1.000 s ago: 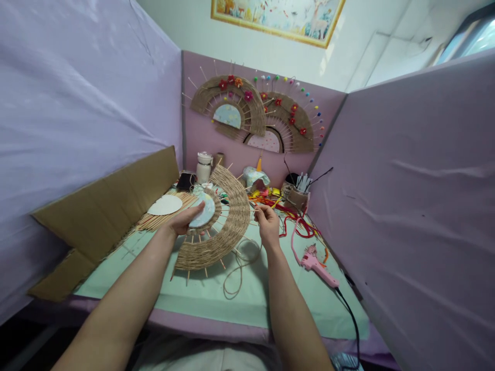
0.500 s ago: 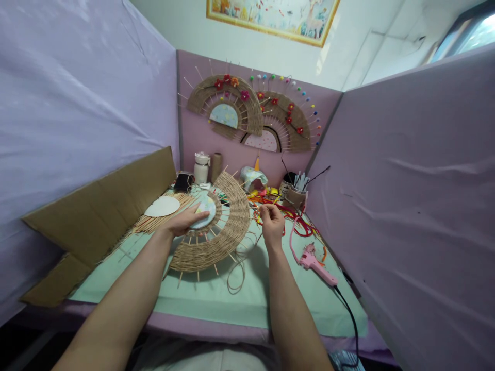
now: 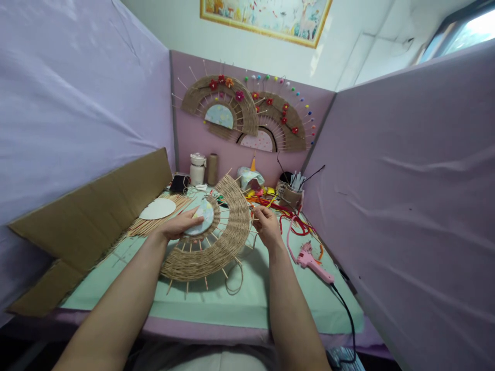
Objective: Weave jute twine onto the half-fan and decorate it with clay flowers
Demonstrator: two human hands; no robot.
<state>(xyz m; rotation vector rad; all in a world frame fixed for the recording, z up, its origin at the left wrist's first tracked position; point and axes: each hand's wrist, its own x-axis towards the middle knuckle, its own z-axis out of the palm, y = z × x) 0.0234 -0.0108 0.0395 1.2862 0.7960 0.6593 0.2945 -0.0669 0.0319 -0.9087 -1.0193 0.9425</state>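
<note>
Green mat at lower centre, purple panels all round, and the half-round woven fan lies mid-frame. Left hand presses flat, fingers spread, on its pale blue core. Right hand is back at the fan's right rim, fingertips pinched on the jute twine. That loose loop below has shrunk since 1 second ago, its slack drawn toward the weave. Fan now sits lower and further left too.
</note>
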